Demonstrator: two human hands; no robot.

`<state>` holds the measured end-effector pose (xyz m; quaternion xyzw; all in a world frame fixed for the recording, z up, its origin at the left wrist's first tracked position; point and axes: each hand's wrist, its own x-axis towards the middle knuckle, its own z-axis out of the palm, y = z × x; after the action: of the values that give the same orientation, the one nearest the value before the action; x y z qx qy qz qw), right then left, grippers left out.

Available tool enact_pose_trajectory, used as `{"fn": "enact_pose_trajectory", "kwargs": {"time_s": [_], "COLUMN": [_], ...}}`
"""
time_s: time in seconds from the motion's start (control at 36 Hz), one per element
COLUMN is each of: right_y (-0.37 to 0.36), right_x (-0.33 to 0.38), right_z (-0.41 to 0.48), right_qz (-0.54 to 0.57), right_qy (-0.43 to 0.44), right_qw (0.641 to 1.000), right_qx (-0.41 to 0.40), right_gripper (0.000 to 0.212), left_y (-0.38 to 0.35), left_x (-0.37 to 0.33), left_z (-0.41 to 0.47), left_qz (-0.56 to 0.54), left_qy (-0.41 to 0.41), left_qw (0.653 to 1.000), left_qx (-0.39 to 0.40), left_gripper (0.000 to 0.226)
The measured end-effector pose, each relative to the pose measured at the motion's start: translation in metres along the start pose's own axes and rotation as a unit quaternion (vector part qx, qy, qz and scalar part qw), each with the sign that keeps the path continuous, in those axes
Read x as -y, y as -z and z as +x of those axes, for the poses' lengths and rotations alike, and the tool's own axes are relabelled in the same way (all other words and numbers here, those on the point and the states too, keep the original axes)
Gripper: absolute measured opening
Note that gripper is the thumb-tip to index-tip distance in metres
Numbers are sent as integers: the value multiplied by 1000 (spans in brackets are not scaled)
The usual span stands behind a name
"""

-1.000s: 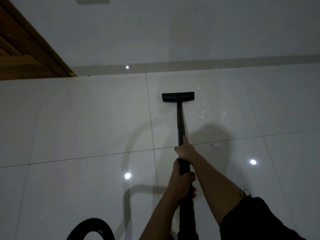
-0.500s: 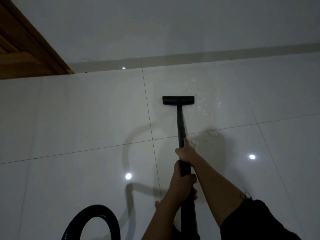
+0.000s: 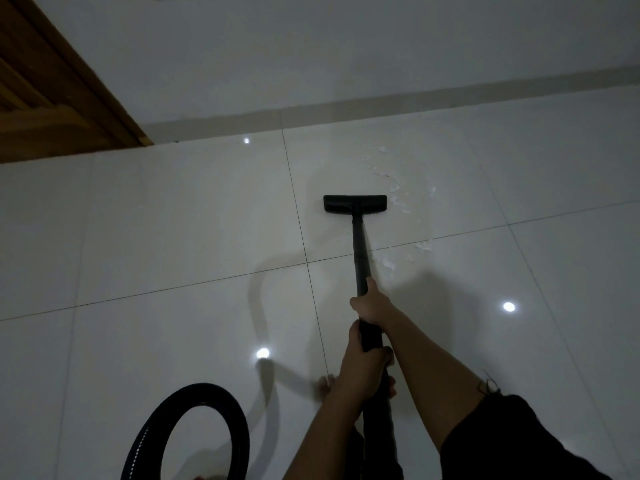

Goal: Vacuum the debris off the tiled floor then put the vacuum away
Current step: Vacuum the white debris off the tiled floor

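Now nozzle [image 3: 355,203] pulled back left of debris [image 3: 398,199]; scraps remain. Both hands [image 3: 370,303] clamped round wand [image 3: 360,258].

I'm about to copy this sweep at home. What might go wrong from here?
The floor head sits left of the white debris, so a straight stroke may miss it. More scraps lie beside the wand. The looped hose near the bare foot could trip a backward step.
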<state>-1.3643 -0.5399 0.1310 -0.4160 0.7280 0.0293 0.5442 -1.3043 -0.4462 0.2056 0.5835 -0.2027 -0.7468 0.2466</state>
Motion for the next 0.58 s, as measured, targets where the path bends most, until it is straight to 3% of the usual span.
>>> {"fn": "enact_pose_trajectory", "kwargs": {"time_s": [0.58], "right_y": [-23], "right_x": [-63], "right_z": [-58], "right_qz": [-8], "right_qy": [-4], "right_qw": [1000], "right_qx": [14], "right_gripper": [72], "left_y": [-23], "left_x": [65], "left_z": [-53], "left_qz": [5], "left_qy": [-8], "left_qw": [1000], "left_qx": [2], "left_gripper": [44]}}
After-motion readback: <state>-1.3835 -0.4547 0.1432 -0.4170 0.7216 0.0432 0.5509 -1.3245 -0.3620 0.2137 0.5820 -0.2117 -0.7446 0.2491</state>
